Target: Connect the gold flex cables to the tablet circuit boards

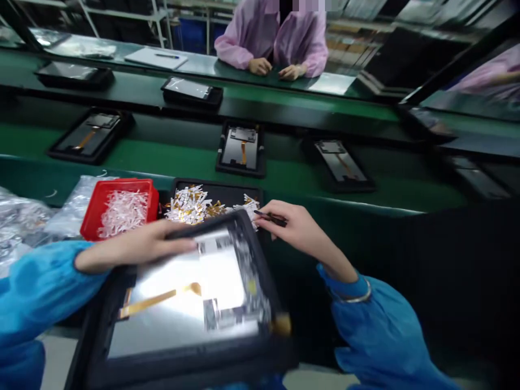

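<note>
My left hand (142,245) is closed on the upper edge of a black foam tray (260,260), thumb over the rim. The tray is tilted in front of me and holds an opened tablet (162,338) with a silver back, circuit boards and an orange ribbon cable (152,303). My right hand (300,225) pinches dark tweezers (271,218), their tips pointing left. Those tips are by small white-and-gold flex strips (189,203) in a shallow black tray (227,190). Whether they grip a strip is too small to tell.
A red bin (153,201) of clear strips stands left, beside plastic bags (20,222). Beyond, several tablets in black trays, one being a tablet (246,151) straight ahead, lie on the green line (170,154). A co-worker in a pink smock (244,38) sits opposite.
</note>
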